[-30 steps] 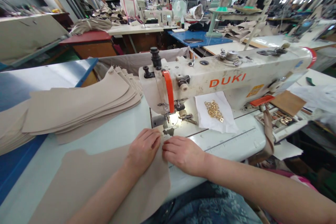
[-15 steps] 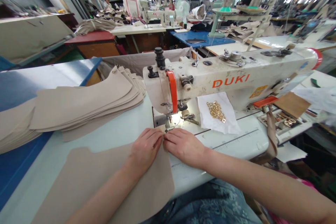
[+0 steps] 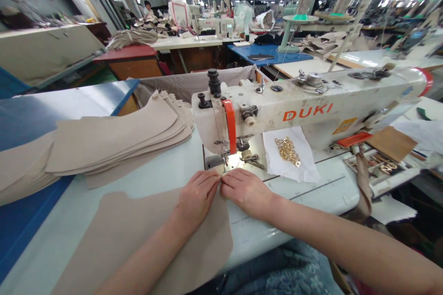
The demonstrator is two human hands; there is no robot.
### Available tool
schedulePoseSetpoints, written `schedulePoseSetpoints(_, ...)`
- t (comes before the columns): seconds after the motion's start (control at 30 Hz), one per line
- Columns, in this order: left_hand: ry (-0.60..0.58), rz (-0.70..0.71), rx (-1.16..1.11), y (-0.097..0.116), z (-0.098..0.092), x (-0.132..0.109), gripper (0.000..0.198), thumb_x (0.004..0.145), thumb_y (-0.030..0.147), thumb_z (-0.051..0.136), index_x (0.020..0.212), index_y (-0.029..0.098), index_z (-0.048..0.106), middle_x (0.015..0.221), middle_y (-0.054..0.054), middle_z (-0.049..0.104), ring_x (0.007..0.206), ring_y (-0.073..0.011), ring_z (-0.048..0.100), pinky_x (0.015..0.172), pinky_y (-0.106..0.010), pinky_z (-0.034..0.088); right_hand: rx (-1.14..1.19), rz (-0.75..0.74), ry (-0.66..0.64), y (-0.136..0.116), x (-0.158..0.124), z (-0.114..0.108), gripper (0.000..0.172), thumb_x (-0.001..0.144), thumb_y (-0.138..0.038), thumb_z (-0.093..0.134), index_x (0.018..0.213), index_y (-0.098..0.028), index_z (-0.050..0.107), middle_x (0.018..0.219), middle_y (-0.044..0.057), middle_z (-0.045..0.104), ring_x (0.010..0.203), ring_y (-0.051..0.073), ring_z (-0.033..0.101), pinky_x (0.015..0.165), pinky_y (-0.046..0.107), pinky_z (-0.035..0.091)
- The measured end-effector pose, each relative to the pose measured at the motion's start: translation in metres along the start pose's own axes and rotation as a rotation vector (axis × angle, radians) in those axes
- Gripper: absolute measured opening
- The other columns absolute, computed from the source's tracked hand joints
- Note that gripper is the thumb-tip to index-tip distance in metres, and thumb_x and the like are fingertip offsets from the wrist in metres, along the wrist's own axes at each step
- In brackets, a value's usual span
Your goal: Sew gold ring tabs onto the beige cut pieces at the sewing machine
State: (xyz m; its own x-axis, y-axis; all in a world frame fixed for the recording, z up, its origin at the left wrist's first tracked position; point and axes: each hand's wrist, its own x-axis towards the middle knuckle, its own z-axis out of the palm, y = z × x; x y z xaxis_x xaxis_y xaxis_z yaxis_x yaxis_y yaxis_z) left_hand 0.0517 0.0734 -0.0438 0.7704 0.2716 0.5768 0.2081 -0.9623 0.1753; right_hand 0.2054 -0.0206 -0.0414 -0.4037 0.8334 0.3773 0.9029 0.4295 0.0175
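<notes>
A beige fabric panel (image 3: pixel 145 221) lies on the pale sewing table, partly under my left forearm. Its narrow far end runs up to the needle area of the white sewing machine (image 3: pixel 266 108). My left hand (image 3: pixel 199 193) is closed on that end, fingers pinched together just in front of the presser foot. Beside it, my right hand (image 3: pixel 245 193) is closed too, its fingertips meeting the left ones at the fabric edge. Whatever small part lies between the fingertips is hidden.
Stacked beige panels (image 3: pixel 117 138) lie to the left. Gold-coloured metal rings (image 3: pixel 288 151) rest on a white cloth (image 3: pixel 308 166) under the machine arm. A parts tray (image 3: pixel 380 168) stands at the right. Across the room, a person (image 3: pixel 178 14) sits near another machine.
The whole view has shifted slightly right and down. Both hands stay at the needle area, and the fabric end by the presser foot sits slightly differently.
</notes>
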Motion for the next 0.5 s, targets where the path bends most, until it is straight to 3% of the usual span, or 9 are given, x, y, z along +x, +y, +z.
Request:
schedulePoseSetpoints(0.23,0.021,0.039,0.014,-0.008,0.017,0.021,0.026,0.094,0.021,0.041,0.086,0.013,0.064,0.085,-0.008,0.071,0.080,-0.0179,0.063,0.075,-0.032,0.055,-0.014,0.044,-0.011,0.021,-0.001,-0.002,0.008,0.089,-0.019,0.057,0.084,-0.014,0.060,0.089,0.005,0.063,0.084,0.020,0.054,0.077,0.032,0.043)
schedulePoseSetpoints(0.5,0.007,0.027,0.021,-0.015,0.020,0.031,0.029,0.094,0.021,0.038,0.086,0.014,0.064,0.083,-0.007,0.070,0.080,-0.0182,0.064,0.075,-0.033,0.055,-0.021,0.113,-0.011,0.027,0.002,0.001,0.012,0.092,-0.016,0.050,0.087,-0.014,0.060,0.097,0.007,0.065,0.081,0.020,0.056,0.071,0.032,0.042)
